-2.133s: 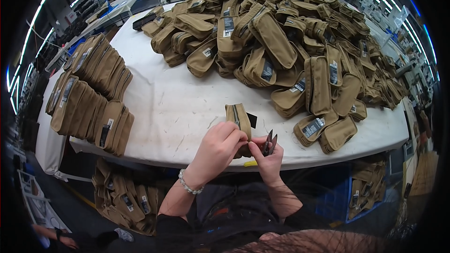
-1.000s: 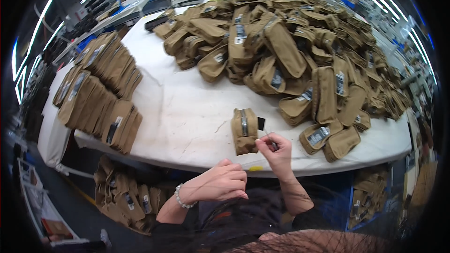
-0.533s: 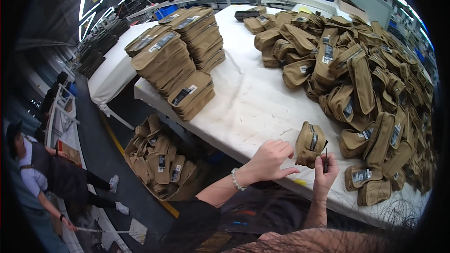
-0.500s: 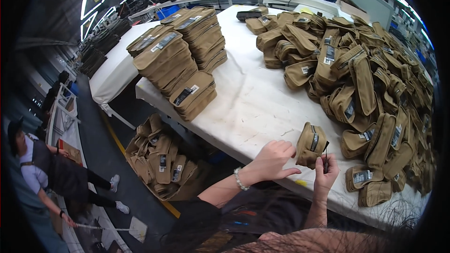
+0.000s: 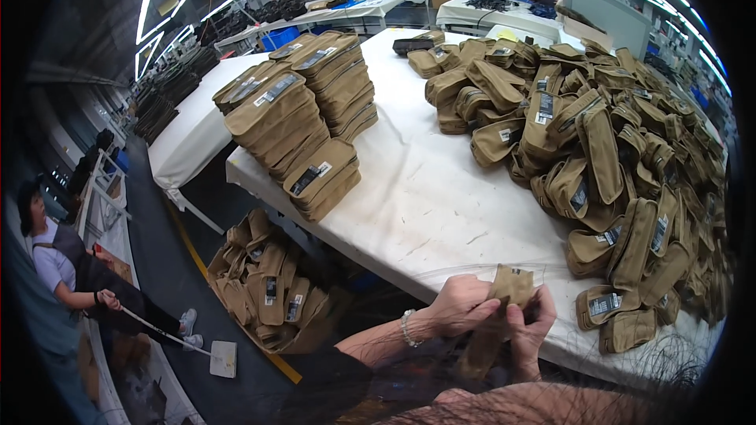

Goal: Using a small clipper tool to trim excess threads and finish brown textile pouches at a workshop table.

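Note:
A tan fabric zip pouch [image 5: 513,283] is tilted up at the near edge of the white table [image 5: 409,197], between my hands. My left hand [image 5: 463,305], with a beaded bracelet at its wrist, closes on the pouch's left side. My right hand [image 5: 532,319] grips the right side, thumb pressed against the fabric. Part of the pouch hangs below my fingers, over the table edge. No slim dark tool shows in my right hand now; its palm is hidden.
A large heap of tan pouches [image 5: 602,157] covers the table's right side. Neat stacks of pouches [image 5: 279,114] stand at the left edge. Below, a box [image 5: 268,283] holds more pouches. At far left a person [image 5: 63,267] holds a long-handled flat-headed tool [image 5: 224,359].
The pouch has come nearer to me and is tipped, and my left hand has closed on it. The slim dark tool is out of sight. The person at left has swung the long-handled tool.

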`<state>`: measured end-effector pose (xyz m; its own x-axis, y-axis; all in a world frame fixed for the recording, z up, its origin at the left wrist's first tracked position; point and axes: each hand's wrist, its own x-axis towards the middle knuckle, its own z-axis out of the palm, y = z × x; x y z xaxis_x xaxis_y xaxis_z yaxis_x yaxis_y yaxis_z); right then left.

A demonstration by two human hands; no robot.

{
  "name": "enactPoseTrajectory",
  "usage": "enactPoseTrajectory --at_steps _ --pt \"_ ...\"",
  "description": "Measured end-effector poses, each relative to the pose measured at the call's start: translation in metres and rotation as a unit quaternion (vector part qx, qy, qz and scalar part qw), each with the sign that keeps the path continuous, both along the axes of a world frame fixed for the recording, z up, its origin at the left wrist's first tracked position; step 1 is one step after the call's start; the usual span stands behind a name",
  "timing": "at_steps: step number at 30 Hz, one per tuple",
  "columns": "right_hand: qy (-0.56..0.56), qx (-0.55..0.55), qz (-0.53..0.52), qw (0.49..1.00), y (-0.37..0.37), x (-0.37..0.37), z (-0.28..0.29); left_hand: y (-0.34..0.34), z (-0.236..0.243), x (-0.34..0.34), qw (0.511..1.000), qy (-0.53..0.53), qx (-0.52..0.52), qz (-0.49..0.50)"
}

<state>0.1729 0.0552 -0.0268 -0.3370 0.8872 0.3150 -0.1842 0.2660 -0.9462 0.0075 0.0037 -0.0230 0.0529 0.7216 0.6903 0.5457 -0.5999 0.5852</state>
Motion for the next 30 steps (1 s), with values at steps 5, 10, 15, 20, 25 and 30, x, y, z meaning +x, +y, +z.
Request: enactPoseTrajectory --at_steps 5,10,15,20,25,30 --pt "-0.060 0.025 -0.002 0.998 -0.009 -0.002 -0.022 -0.015 -0.022 0.008 0.931 -0.266 -0.247 -0.033" --pt "-0.018 -0.113 0.035 0.993 -0.010 0.000 -0.047 -0.021 -0.039 0.017 0.855 -0.415 -0.305 -0.062" --pt "0.043 -0.200 0.136 0.969 -0.003 -0.007 -0.056 -0.019 -0.073 -0.003 0.825 -0.450 -0.321 -0.123" --pt "0.092 -0.258 0.131 0.953 -0.001 -0.009 -0.069 -0.014 -0.081 -0.006 0.807 -0.462 -0.329 -0.162" --pt "0.131 -0.356 0.145 0.914 0.002 -0.011 -0.077 -0.009 -0.093 -0.008 0.786 -0.486 -0.345 -0.164" --pt "0.115 -0.328 0.114 0.931 0.009 -0.016 -0.080 0.004 -0.096 -0.003 0.749 -0.548 -0.346 -0.136"
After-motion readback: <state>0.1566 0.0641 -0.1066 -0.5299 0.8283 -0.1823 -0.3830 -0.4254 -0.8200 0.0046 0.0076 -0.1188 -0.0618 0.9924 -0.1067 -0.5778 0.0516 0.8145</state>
